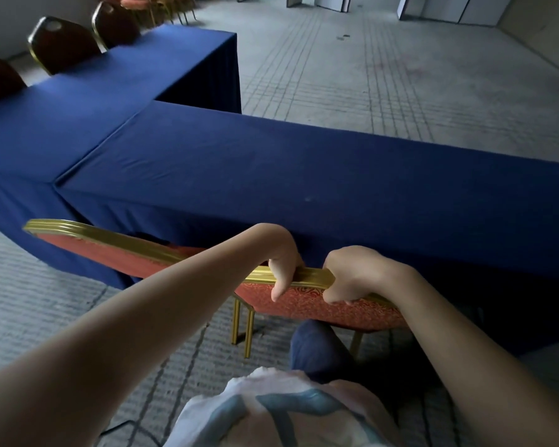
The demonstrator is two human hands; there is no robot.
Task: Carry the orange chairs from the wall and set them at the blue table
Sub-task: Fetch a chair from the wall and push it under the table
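Note:
An orange chair [317,304] with a gold frame stands against the near side of the blue table [271,175], its seat hidden under the cloth. My left hand [283,262] and my right hand [352,272] both grip the gold top rail of its backrest, close together. A second orange chair back [94,250] with a gold rim stands just left of it at the same table edge. Behind the far side of the L-shaped table stand three dark chair backs [62,40]. More orange chairs [149,4] are by the wall at the top left.
The blue cloth hangs to the floor on all sides. Bare grey tiled floor [384,69] stretches beyond the table to folding partitions [446,8] at the far end. My knee [320,346] is right behind the chair's gold legs.

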